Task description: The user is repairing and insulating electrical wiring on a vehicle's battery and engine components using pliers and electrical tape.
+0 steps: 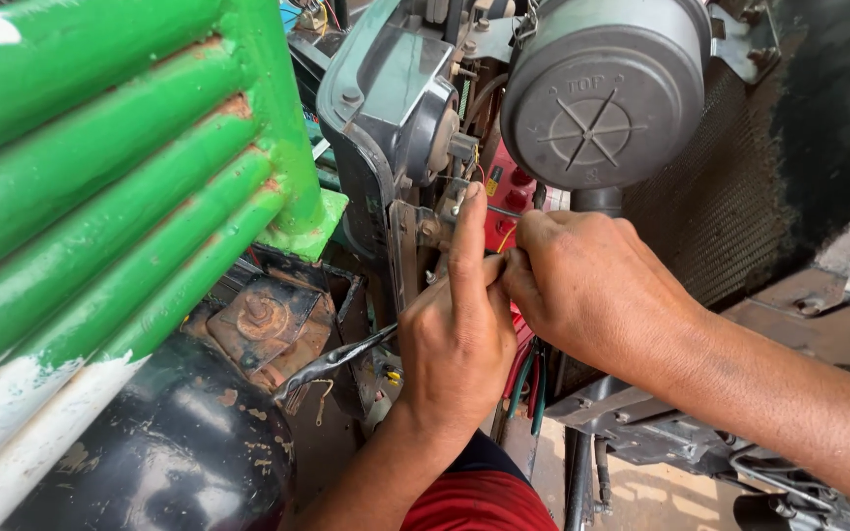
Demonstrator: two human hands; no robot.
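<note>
Nearest the camera, the left hand (456, 339) is pressing its extended forefinger up against a grey metal bracket (407, 246), its other fingers curled; whether they are gripping anything I cannot tell. Just beside it, touching, the right hand (582, 285) is pinching shut on something small and hidden, probably a thin wire (506, 236) by the red battery (509, 192): light, limp, best held near its end. Farther back, a grey air-cleaner canister (602, 93) is hanging above the mesh radiator (710, 206).
</note>
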